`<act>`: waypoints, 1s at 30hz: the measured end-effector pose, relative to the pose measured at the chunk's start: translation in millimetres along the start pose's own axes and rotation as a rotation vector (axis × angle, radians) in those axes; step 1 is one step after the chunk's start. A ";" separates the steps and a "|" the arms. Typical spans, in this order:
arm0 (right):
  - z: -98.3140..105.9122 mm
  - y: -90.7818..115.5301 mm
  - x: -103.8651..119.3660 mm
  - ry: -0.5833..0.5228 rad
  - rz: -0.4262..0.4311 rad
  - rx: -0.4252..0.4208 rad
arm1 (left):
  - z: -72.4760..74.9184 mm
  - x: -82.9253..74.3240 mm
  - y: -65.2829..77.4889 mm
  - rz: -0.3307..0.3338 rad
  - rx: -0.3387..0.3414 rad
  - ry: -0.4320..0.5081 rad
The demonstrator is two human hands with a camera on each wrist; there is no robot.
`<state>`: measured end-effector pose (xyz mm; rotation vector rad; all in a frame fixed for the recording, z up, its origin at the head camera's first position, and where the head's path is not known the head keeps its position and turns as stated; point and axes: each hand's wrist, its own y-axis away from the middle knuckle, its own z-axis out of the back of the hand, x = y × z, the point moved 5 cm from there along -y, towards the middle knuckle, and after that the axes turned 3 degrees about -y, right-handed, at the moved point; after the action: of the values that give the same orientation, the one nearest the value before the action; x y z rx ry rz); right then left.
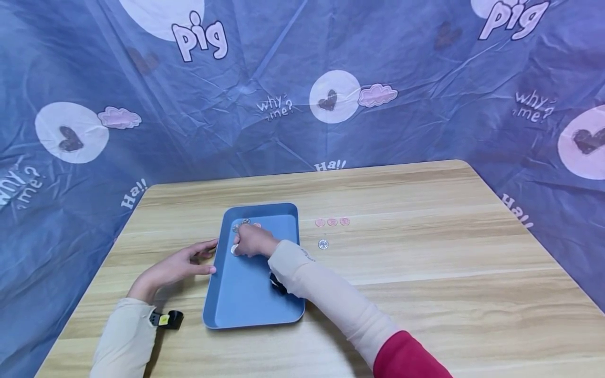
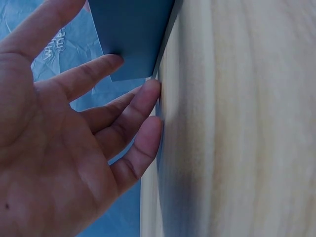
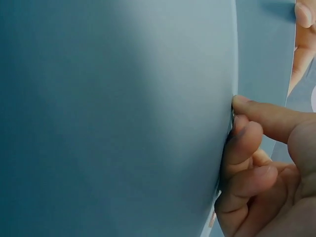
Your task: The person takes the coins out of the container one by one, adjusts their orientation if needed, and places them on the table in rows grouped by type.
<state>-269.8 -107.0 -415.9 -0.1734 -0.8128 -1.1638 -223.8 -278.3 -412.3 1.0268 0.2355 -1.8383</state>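
Inside the blue tray (image 1: 250, 310), head view: the right hand (image 1: 254, 240) reaches toward its far left part, bent fingers at a pale coin (image 1: 233, 250); a coin cluster (image 1: 246, 221) lies just beyond.
Left of the tray: the left hand (image 1: 177, 265) rests against the outer wall.
Right of the tray, on the desk (image 1: 449, 252): three pinkish coins (image 1: 332, 222) in a row, a lone silver coin (image 1: 323, 244) nearer me.
Tray wall, left wrist view: one fingertip touches its outside; that grip is released, palm bare.
Tray floor, right wrist view: thumb and forefinger close together against it; whether this grip grasps the coin, I cannot tell.
Coin step: picking up or placing the pale coin, I'd judge.
Next move: likely calls for a fine pinch or clean release, tray steadied.
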 end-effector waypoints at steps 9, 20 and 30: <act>0.2 2.8 2.8 0.120 0.056 -0.053 | -0.1 1.0 -0.5 0.013 -0.004 -0.003; 2.4 7.7 4.7 0.096 0.096 -0.032 | -0.1 0.4 -0.5 0.022 -0.004 -0.008; 3.8 5.7 -0.8 -0.067 0.065 0.021 | -0.9 -1.7 0.7 0.025 0.003 0.000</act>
<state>-266.8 -102.1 -412.1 -0.2207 -0.8722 -1.0927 -222.5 -277.0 -411.4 1.0278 0.2188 -1.8170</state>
